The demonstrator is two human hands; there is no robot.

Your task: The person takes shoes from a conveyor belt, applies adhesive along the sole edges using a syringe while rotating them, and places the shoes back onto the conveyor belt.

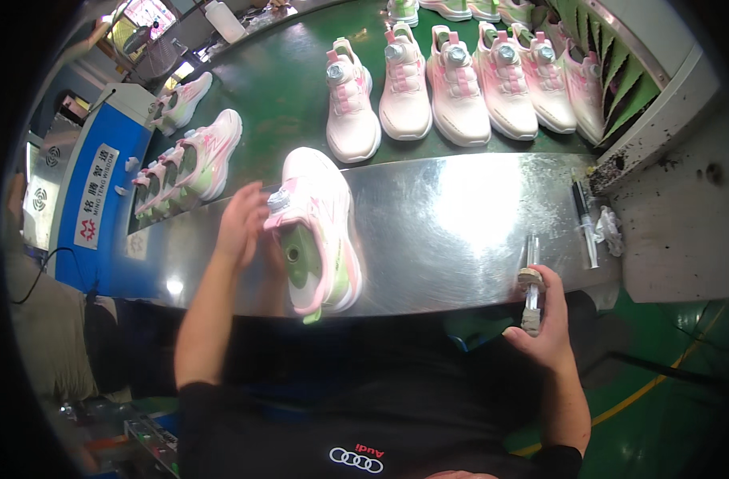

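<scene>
A pale pink and white sneaker with a green insole lies on the metal tabletop, its toe pointing away from me and its green heel tab toward me. My left hand is beside the silver dial on the sneaker's tongue, fingers stretched and a little smeared by motion. Whether they touch the dial I cannot tell. At the table's front edge on the right, my right hand is closed around a clear syringe with a worn, whitish flange and plunger end. Its barrel points away from me.
Several matching sneakers stand in a row on the green belt behind the metal table. More sneakers are at the left by a blue and white machine. Another syringe and crumpled plastic lie near the right-hand wall.
</scene>
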